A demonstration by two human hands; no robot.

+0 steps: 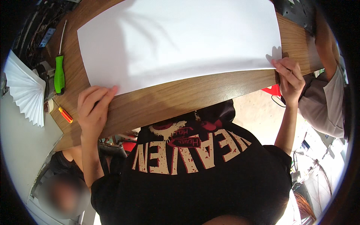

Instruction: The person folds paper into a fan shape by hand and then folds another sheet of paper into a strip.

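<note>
A large white sheet of paper (202, 33) lies across the wooden table (180, 93), its near edge bowed slightly up. My left hand (93, 107) pinches the near left corner between thumb and fingers. At the near right corner, my right hand (290, 77) grips the paper in the same way, fingers bent and casting a shadow on the sheet. The far edge of the paper runs out of the top of the picture.
Left of the paper lie a green-handled screwdriver (59, 75) and a small red and yellow tool handle (65, 115). A pleated white paper fan (26, 88) stands at the far left. One person (62, 191) is at the lower left, another person's arm (326, 47) at the right.
</note>
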